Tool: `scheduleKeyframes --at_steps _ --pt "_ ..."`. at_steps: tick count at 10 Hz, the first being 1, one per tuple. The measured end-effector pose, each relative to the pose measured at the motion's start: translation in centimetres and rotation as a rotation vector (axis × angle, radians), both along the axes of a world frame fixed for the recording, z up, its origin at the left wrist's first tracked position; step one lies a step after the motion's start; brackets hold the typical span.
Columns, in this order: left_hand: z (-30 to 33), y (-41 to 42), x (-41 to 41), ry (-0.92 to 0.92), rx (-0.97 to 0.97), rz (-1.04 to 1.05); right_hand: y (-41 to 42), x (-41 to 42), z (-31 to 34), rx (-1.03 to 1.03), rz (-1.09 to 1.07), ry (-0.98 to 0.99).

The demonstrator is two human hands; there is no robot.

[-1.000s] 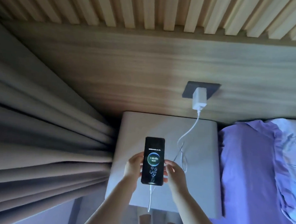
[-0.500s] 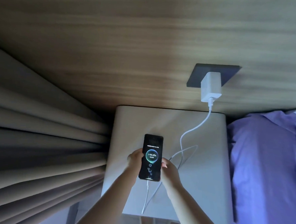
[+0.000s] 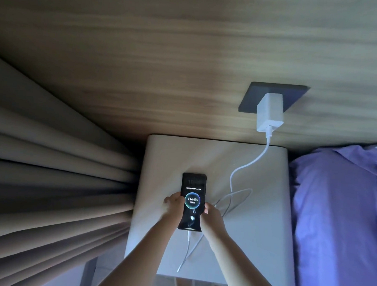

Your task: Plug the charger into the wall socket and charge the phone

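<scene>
Both grips pinch the phone (image 3: 192, 201) by its long edges, left hand (image 3: 173, 204) and right hand (image 3: 212, 216); long axis points away, worktop (image 3: 173, 155) directly beneath, charger (image 3: 270, 112) far-right

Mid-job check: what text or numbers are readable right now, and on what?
"44.47%" inside the glowing ring on the phone screen.
Line of small text above the ring: too blurred to read.
Small tag under the percentage: too small to read.
Charger, wall socket: no legible markings.
</scene>
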State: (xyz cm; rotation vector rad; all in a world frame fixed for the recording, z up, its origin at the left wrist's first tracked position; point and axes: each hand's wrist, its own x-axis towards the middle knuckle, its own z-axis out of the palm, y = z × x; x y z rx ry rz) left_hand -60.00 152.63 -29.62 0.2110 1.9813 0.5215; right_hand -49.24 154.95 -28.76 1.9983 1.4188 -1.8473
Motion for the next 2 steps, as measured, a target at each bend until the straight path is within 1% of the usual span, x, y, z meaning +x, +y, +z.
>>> scheduleKeyframes --at_steps 1,2 --pt "0.2 -0.2 0.1 0.025 -0.011 -0.069 0.0 -0.1 0.6 0.002 0.054 -0.028" --pt "1.5 -0.9 0.9 0.108 -0.063 -0.185 -0.3 0.4 1.7 0.041 0.112 -0.051"
